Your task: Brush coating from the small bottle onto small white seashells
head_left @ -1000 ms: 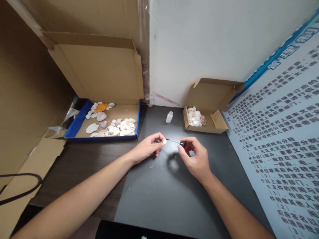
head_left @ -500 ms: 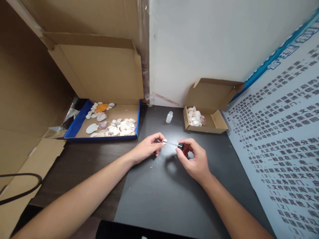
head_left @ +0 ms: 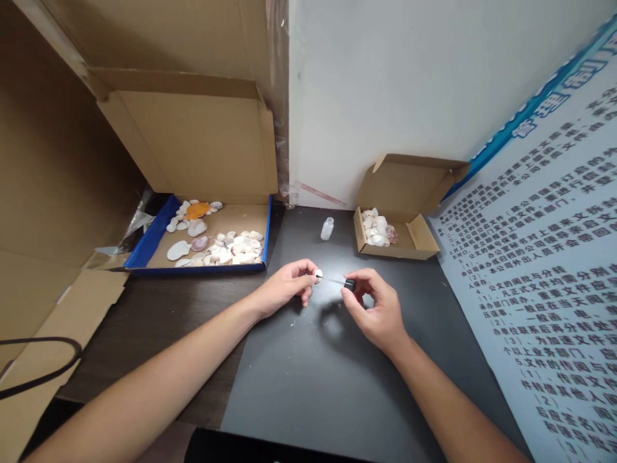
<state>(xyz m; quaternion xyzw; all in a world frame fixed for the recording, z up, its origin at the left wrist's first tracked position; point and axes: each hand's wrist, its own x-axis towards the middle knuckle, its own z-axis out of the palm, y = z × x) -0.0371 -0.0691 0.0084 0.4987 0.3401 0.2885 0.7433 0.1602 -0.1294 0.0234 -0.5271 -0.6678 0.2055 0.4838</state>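
Observation:
Between the thumb and fingers of my left hand (head_left: 294, 285) is a small white seashell (head_left: 319, 274). My right hand (head_left: 378, 307) pinches the black cap of a brush applicator (head_left: 349, 284). Its thin stem points left, and the dark tip meets the shell's face. Beyond the hands, an uncapped small glass bottle (head_left: 327, 229) with whitish contents stands upright on the dark grey mat (head_left: 299, 386). A few white specks lie on the mat under the hands.
At the left, an open blue-sided cardboard box (head_left: 154, 247) holds many shells, one of them orange. A smaller open cardboard box (head_left: 424, 241) with white shells stands at the back right. A printed board (head_left: 544, 270) borders the right side.
Both hands stay almost in place. The shell's face has turned slightly more into view, with the applicator tip still against it.

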